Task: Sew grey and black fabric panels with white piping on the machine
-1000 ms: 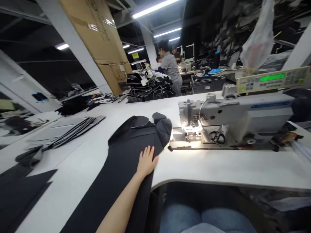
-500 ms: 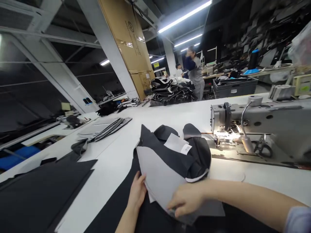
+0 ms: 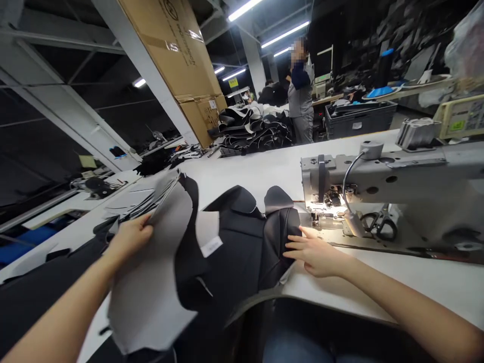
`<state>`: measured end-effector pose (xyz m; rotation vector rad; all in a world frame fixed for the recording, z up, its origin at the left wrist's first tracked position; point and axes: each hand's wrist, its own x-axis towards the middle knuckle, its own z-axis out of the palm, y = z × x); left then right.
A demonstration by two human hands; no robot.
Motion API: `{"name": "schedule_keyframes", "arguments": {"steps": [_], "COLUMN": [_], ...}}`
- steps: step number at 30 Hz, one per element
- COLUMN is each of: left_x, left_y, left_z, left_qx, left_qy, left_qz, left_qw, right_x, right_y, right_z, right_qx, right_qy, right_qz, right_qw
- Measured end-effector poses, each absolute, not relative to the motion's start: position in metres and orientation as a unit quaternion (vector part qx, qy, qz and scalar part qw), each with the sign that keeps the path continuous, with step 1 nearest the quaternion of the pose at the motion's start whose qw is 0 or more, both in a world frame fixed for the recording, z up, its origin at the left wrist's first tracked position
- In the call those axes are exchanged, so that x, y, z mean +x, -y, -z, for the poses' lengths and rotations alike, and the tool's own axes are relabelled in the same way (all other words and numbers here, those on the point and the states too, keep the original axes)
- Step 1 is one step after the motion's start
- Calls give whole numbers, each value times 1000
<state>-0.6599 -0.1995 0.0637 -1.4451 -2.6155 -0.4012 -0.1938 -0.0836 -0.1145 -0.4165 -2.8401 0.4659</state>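
- Your white surface (image 3: 242, 169) runs behind, left of and in front of the sewing machine (image 3: 401, 184) standing on it.
- Just left of the sewing machine, you have a black sewn piece (image 3: 240, 244) spread out.
- Well left of the sewing machine, your grey panels (image 3: 126, 197) lie stacked, partly hidden.
- Left of the sewing machine and nearer you lie dark panels (image 3: 49, 272).

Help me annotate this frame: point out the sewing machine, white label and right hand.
Sewing machine (image 3: 401, 189), head view: its grey arm.
White label (image 3: 212, 246), head view: its middle.
Right hand (image 3: 318, 256), head view: its back.
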Motion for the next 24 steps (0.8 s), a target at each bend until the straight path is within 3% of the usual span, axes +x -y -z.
{"name": "schedule_keyframes", "arguments": {"steps": [3,7,12,16,20,24], "left_x": [-654,-599,-498,-447,-459,-463], "left_y": [197,186,136,90,73,74], "left_z": [-93,-51,30,66,77,67], "left_qx": [-548,-617,-724,-803,-836,-812], "left_qy": [829,751,647,539,511,562], "left_qz": [-45,-223,-188,-199,-185,-83], "left_qw": [100,-81,-147,-159,-73,134], "right_x": [-193,-204,-210,-202,-202,-213], "right_y": [73,81,104,99,89,89], "right_z": [133,158,160,154,156,162], "right_qx": [-175,-181,-173,-222,-239,-233], "right_qy": [969,967,961,946,949,959], "right_qz": [-133,-102,-87,-77,-80,-70], "right_qw": [116,145,196,226,191,145]}}
